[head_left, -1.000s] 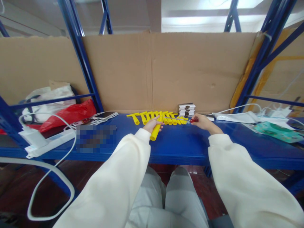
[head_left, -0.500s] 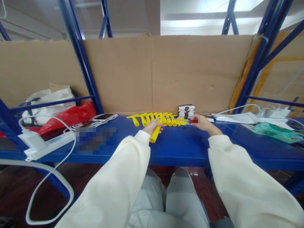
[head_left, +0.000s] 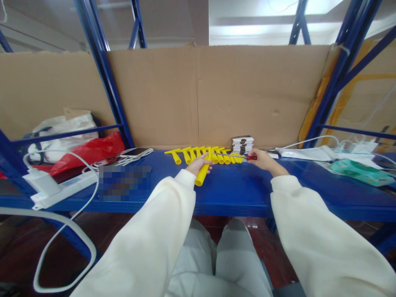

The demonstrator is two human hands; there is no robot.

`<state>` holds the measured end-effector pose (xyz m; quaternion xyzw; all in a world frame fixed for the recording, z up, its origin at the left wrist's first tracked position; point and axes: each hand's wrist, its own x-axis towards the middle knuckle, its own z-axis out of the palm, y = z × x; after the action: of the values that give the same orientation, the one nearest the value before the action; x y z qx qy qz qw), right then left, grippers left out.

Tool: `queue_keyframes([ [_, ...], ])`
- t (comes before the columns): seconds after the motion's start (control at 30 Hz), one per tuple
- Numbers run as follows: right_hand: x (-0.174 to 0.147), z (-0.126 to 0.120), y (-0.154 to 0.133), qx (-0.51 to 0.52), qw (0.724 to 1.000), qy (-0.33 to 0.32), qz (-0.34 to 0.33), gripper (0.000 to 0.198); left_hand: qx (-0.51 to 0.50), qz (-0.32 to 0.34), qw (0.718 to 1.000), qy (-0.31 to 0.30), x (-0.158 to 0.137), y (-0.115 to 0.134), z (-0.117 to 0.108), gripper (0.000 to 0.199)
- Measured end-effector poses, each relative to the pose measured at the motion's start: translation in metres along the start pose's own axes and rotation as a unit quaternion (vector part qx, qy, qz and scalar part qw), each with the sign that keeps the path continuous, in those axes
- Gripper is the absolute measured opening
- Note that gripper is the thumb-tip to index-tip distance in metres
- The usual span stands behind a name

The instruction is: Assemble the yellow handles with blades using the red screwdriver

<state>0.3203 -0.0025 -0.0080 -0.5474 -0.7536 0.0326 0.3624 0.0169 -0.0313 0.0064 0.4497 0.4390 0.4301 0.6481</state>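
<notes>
My left hand is wrapped round a yellow plastic handle, whose wide round end points toward me. In my right hand is a screwdriver, gripped by its red handle. Its thin metal shaft runs left to the top of the yellow handle near my left fingers; whether the tip touches a screw is too small to see. Behind my hands, several more yellow T-shaped handles lie in a row on the blue shelf. Small bits beside the row, left of my right hand, are hard to make out.
A stack of small black-and-white boxes stands against the cardboard panel. To the left are a phone, a white power strip and a red bag. A green packet and white cables lie at right.
</notes>
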Motion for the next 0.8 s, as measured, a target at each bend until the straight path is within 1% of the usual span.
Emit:
queue_keyframes([
  [0.17,-0.0009,-0.0011,-0.0035,-0.007,1.000,-0.004,0.002,0.018,0.007,0.003,1.000,0.005,-0.0019,-0.0001,0.0011,0.080],
  [0.33,-0.0013,-0.0015,-0.0030,-0.007,1.000,-0.005,0.008,0.017,0.009,0.008,1.000,-0.009,0.0002,-0.0010,-0.0006,0.080],
  [0.53,-0.0002,-0.0001,0.0012,-0.010,1.000,0.000,0.001,0.015,0.020,0.003,1.000,0.001,-0.0011,-0.0006,0.0005,0.082],
  [0.8,-0.0001,-0.0012,0.0001,-0.019,1.000,-0.004,0.010,0.016,0.020,0.007,1.000,0.006,-0.0048,-0.0002,0.0025,0.082],
])
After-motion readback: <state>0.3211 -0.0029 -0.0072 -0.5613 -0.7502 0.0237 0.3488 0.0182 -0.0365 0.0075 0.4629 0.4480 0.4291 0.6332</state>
